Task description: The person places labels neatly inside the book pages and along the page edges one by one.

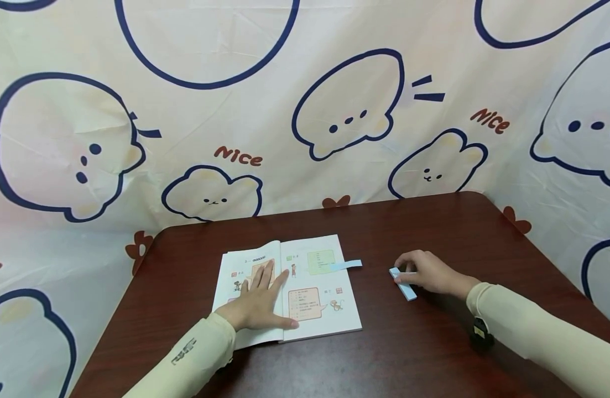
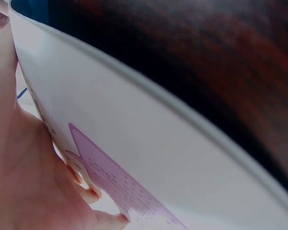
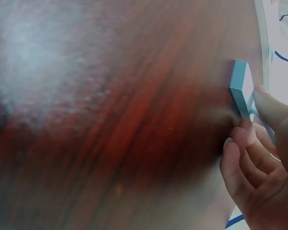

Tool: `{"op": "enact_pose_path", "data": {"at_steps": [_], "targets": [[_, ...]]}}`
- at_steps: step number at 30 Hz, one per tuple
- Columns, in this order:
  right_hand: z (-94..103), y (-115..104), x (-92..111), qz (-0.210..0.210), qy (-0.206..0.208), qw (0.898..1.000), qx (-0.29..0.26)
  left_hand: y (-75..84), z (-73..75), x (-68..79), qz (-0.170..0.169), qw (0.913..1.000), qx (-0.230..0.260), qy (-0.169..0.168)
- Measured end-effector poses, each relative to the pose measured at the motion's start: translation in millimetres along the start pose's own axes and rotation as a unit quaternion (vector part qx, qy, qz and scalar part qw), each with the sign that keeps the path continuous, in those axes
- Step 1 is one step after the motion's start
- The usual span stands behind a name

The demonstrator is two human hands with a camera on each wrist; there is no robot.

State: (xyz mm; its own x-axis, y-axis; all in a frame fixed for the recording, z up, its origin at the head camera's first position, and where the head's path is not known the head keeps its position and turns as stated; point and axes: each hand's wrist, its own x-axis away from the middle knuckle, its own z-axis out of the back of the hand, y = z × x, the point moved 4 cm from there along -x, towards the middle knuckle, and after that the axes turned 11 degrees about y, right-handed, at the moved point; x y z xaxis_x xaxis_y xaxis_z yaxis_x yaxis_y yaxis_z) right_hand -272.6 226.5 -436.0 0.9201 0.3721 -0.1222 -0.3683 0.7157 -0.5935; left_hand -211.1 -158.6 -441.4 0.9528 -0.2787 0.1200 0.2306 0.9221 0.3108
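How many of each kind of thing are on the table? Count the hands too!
Open book: 1
Light-blue strip sticking out past the page: 1
Light-blue block: 1
Hands: 2, the left hand on the book and the right hand holding the block
Total: 5

The left hand [image 1: 257, 307] covered part of the left page of the book [image 1: 309, 281]; most print on both pages was too small to read. Fingers of the right hand [image 1: 430, 272] hid part of the blue block [image 1: 408, 291]. The left sleeve [image 1: 205, 348], the right sleeve [image 1: 543, 334] and the near side of the table [image 1: 384, 354] were cut off by the head view's edge. Both wrist views showed the tabletop blurred.
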Motion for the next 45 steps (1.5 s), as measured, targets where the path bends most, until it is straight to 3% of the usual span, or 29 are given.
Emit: {"op": "enact_pose_path", "data": {"at_steps": [7, 17, 27, 37, 45], "targets": [[1.6, 0.0, -3.2, -0.012, -0.031, 0.999, -0.018, 0.7, 0.7, 1.2, -0.003, 1.0, 0.005, -0.001], [3.2, 0.2, -6.3, 0.02, 0.001, 0.999, 0.027, 0.8, 1.2, 0.5, -0.002, 1.0, -0.001, -0.002], [3.0, 9.2, -3.6, 0.01, 0.002, 0.999, -0.033, 0.0, -0.1, 1.2, -0.002, 1.0, -0.001, -0.003], [5.2, 13.4, -3.9, 0.009, 0.008, 0.999, -0.05, -0.3, 0.7, 1.1, -0.004, 1.0, 0.003, 0.002], [4.6, 10.8, -4.1, -0.005, -0.01, 0.999, -0.048, -0.2, 1.1, 0.8, -0.005, 1.0, 0.002, 0.001]]}}
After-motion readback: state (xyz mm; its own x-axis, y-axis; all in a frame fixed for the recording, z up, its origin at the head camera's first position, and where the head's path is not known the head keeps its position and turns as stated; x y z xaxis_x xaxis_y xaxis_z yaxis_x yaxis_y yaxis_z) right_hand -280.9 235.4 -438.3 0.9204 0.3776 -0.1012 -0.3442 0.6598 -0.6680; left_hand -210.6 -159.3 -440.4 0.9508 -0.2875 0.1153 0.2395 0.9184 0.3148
